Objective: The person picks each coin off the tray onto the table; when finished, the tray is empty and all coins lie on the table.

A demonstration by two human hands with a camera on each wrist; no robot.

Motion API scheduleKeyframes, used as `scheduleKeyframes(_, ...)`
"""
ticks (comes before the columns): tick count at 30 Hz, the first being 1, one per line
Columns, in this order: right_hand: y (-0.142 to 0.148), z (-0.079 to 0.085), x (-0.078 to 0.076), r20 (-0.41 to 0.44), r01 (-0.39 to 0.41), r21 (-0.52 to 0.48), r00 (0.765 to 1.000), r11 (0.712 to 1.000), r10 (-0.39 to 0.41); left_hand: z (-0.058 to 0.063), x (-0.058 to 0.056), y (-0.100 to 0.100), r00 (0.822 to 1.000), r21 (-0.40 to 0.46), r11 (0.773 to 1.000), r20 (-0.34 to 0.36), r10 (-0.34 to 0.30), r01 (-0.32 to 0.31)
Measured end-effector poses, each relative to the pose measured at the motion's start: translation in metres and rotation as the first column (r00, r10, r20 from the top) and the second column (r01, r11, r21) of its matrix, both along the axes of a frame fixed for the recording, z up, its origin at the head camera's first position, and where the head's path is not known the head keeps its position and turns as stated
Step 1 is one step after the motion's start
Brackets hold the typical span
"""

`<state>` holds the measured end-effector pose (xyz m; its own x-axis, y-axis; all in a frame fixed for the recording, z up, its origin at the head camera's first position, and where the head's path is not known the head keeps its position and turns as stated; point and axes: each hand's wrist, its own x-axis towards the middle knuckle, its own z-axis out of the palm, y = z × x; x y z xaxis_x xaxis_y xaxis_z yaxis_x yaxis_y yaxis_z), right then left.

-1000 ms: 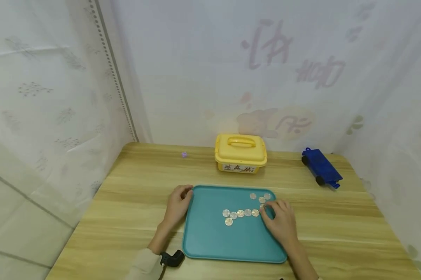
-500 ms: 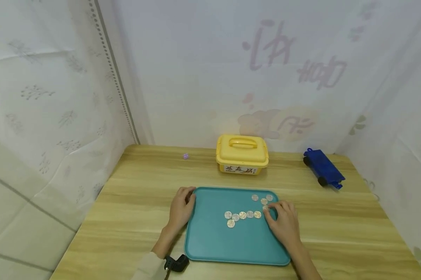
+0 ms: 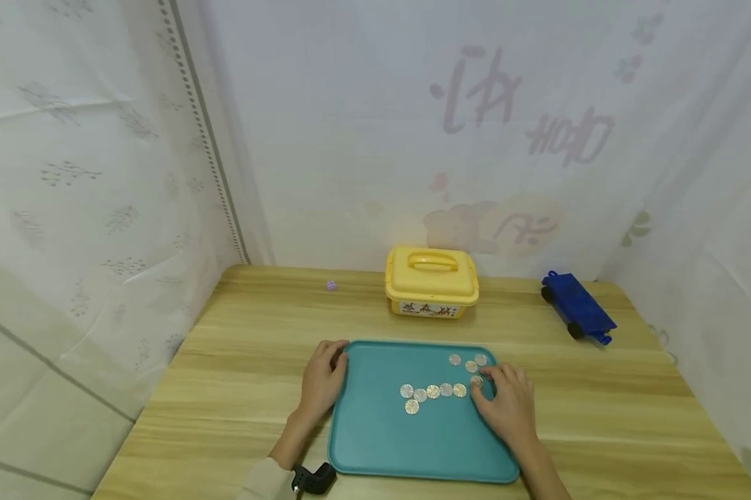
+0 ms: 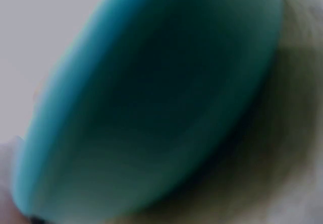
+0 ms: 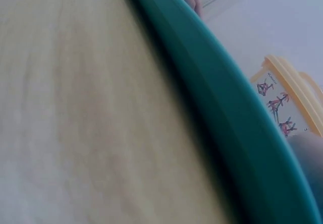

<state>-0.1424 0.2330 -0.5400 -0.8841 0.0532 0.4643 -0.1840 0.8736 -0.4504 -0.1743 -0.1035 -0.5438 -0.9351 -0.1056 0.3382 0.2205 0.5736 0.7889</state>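
Note:
A teal tray (image 3: 425, 444) lies on the wooden table and bears several round, silvery and gold coins. My left hand (image 3: 323, 378) holds the tray's upper left edge, fingers curled at the rim. In the left wrist view the tray's rim (image 4: 151, 108) fills most of the picture, blurred. Over the tray's right edge, my right hand (image 3: 511, 406) pinches a coin (image 3: 477, 381) between thumb and index finger. Left of that coin runs a crooked row of coins (image 3: 433, 392); a few more coins (image 3: 471, 366) lie above it, near the upper right corner.
A yellow lidded box (image 3: 432, 281) with a handle stands behind the tray. At the back right is a blue toy trailer (image 3: 577, 305) with black wheels. A small purple piece (image 3: 331, 285) lies at the back left. Patterned curtains (image 3: 350, 139) hang behind the table.
The coin at my right fingertips has shifted slightly right, away from the row. My left hand stays at the tray's edge. The whole head view has moved a little.

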Motion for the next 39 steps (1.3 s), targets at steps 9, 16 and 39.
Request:
scheduleKeyframes(9,0.003,0.007,0.001,0.094,-0.052,0.025,0.994,0.998,0.049,0.001,0.001,0.001,1.000,0.014,1.000,-0.003,0.002,-0.002)
scheduleKeyframes(16,0.006,0.010,-0.004,0.117,-0.089,-0.016,0.989,0.996,0.090,0.004,-0.001,0.000,1.000,0.013,1.000,0.000,0.002,-0.002)
scheduleKeyframes(39,0.008,-0.005,-0.002,-0.028,-0.192,-0.017,0.981,0.981,0.191,0.001,0.002,0.001,1.000,0.008,1.000,0.006,0.008,-0.008)
